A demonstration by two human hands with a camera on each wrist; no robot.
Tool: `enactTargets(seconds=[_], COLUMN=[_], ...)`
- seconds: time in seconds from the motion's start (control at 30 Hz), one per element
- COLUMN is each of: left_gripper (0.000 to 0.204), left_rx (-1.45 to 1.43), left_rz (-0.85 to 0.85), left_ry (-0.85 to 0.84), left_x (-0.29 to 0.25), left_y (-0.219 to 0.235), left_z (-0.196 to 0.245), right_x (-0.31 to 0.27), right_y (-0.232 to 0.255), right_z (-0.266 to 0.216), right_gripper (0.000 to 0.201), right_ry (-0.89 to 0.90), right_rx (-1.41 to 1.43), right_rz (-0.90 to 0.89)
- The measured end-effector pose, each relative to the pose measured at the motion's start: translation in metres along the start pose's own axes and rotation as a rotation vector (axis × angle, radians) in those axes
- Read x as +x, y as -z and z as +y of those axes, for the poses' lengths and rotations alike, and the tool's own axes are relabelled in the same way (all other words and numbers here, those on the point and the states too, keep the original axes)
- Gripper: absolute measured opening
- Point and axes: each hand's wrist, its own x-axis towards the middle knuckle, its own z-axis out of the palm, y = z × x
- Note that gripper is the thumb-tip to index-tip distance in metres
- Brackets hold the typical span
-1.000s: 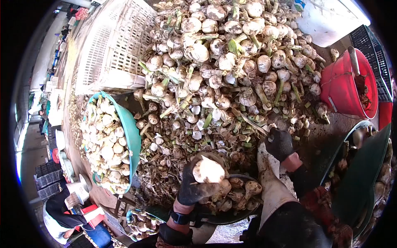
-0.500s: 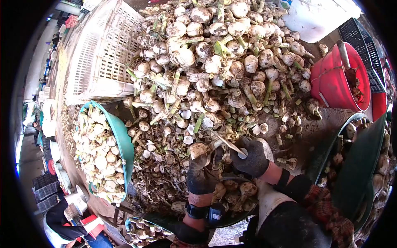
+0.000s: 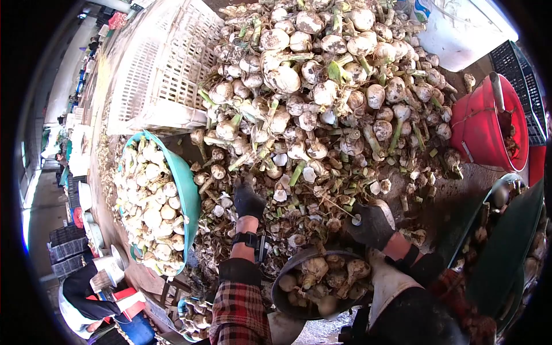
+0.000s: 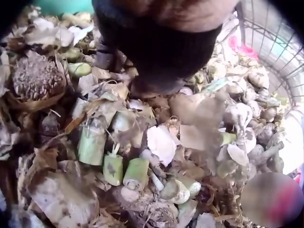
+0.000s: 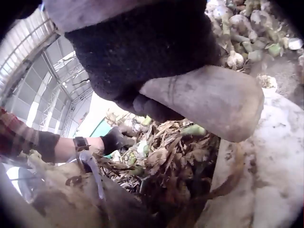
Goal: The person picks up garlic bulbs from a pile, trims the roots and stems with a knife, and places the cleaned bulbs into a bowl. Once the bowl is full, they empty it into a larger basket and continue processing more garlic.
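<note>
My left hand (image 3: 249,201), in a dark glove, reaches into the near edge of a heap of garlic bulbs (image 3: 325,92) and trimmings. In the left wrist view the left glove (image 4: 159,57) points down among cut green stems (image 4: 92,145) and dry skins; its fingertips are partly hidden, and I cannot tell whether they grip anything. My gloved right hand (image 3: 371,226) grips a knife by its wooden handle (image 5: 209,102), the thin blade (image 3: 330,201) angled left over the trimmings. Below, between the hands, a dark basin (image 3: 279,302) holds several bulbs with short stems.
A teal tub (image 3: 187,198) full of trimmed bulbs stands left, beside a white plastic crate (image 3: 172,86). At right are a red bucket (image 3: 474,123) and a green tub (image 3: 506,247) of bulbs. Another person (image 3: 80,305) sits at lower left.
Half a second ago the left hand held a garlic bulb against the knife. It has let that go and moved up-left to the heap. The right hand has drawn slightly right, still holding the knife.
</note>
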Motion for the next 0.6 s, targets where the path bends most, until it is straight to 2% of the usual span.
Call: enactTargets(seconds=[0.1,0.17,0.2,0.27,0.3,0.33,0.4,0.47,0.53,0.6], left_gripper=[0.046,0.042,0.042,0.046,0.054,0.058,0.054,0.047,0.040,0.036], left_rx=[-0.100,-0.431,-0.429,-0.221,-0.327,-0.463,-0.147,-0.284,-0.337,-0.495], left_rz=[-0.086,-0.223,-0.224,0.136,-0.026,-0.166,0.094,0.062,0.108,0.028], left_ry=[0.077,0.353,0.350,0.081,0.243,0.338,0.128,0.263,0.191,0.230], left_x=[0.010,0.020,0.020,0.016,0.022,0.027,0.017,0.022,0.024,0.021], left_y=[0.008,0.022,0.013,-0.012,0.004,0.009,-0.042,-0.019,-0.014,-0.005], left_z=[0.007,0.020,0.020,0.027,0.053,0.067,0.052,0.071,0.069,0.069], right_x=[-0.004,-0.005,-0.005,-0.002,0.001,0.001,-0.001,-0.004,-0.002,-0.002], right_y=[0.007,0.007,0.007,0.005,0.006,0.008,0.012,0.012,0.013,0.012], right_z=[0.003,0.005,0.004,0.002,0.002,0.001,-0.002,-0.004,-0.003,0.003], right_gripper=[0.026,0.026,0.025,0.024,0.023,0.023,0.020,0.020,0.020,0.019], right_ry=[0.051,0.020,-0.003,-0.008,-0.013,-0.005,-0.025,-0.033,-0.039,-0.082], right_rx=[-0.012,0.017,0.047,0.056,0.062,0.060,0.000,0.038,0.067,0.025], right_rz=[0.053,0.077,0.100,0.098,0.093,0.090,0.075,0.088,0.113,0.089])
